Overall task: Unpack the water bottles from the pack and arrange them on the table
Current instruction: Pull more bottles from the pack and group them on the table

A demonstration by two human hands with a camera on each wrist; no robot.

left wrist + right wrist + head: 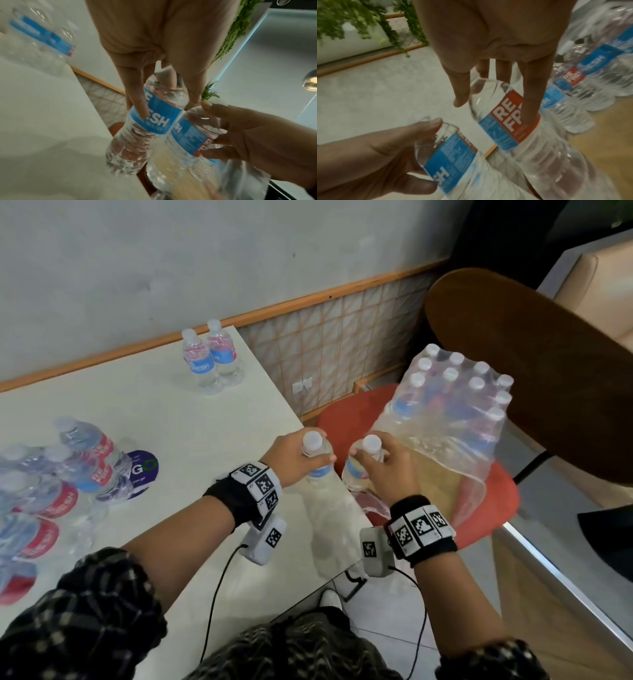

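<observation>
My left hand [303, 455] grips a clear water bottle [318, 470] with a blue label by its shoulder, just over the table's right edge. My right hand [371, 462] grips a second bottle [354, 472] the same way, at the torn mouth of the plastic pack [455, 419]. The two bottles hang side by side, nearly touching. In the left wrist view my fingers [137, 102] wrap the left bottle [150, 124]. The right wrist view shows the right bottle [503, 121] under my fingers [530, 97]. Several capped bottles stand inside the pack.
The pack sits on a red chair seat [339, 416] with a brown wooden back [513, 347], right of the white table [191, 419]. Two bottles [214, 359] stand at the table's far corner. Several bottles [58, 481] lie at its left, by a purple sticker [142, 469].
</observation>
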